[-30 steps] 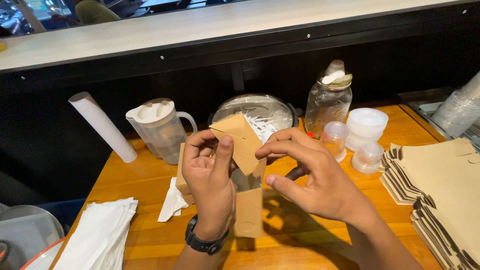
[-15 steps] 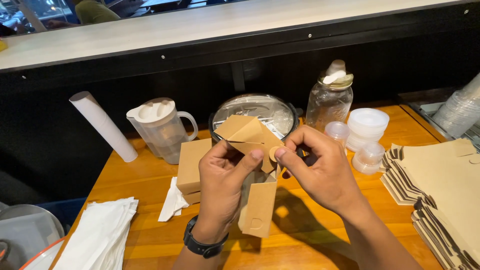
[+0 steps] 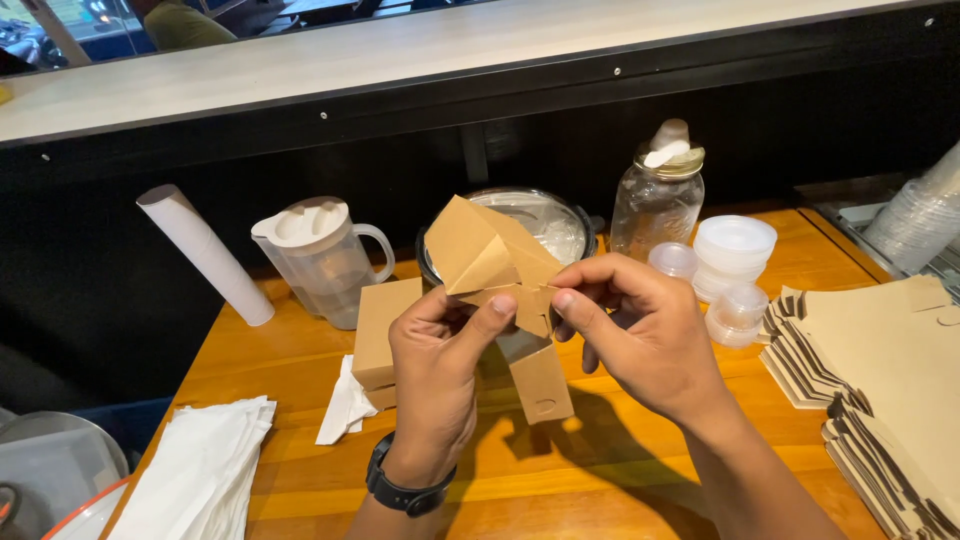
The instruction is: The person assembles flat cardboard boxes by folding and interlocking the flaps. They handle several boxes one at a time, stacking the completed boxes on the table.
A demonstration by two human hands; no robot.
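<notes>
Right above the wooden table (image 3: 600,470), two hands hold a piece of brown cardboard (image 3: 495,265) that is partly folded. The left hand (image 3: 435,375) has its thumb pressed on the front of the cardboard and its other fingers curled in behind it. The right hand (image 3: 640,335) pinches the same piece from the other side, with thumb and first finger squeezed tight on a fold. A long flap of the cardboard hangs down between the two hands. The left wrist wears a black watch (image 3: 400,492).

Behind the cardboard sits a round bowl with a clear lid (image 3: 555,222). Left of the bowl stands a plastic jug (image 3: 320,260) with a white lid, and further left a white paper roll (image 3: 205,255) leans on the dark wall. A folded brown box (image 3: 382,330) rests on the table just behind the left hand, with a white napkin (image 3: 345,405) beside it. Right of the bowl is a glass jar (image 3: 660,200), and next to the jar are small clear tubs (image 3: 730,275). Far right of the bowl lies a big pile of flat cardboard sheets (image 3: 880,380). Down at the left corner of the table is a stack of white paper (image 3: 200,480).
</notes>
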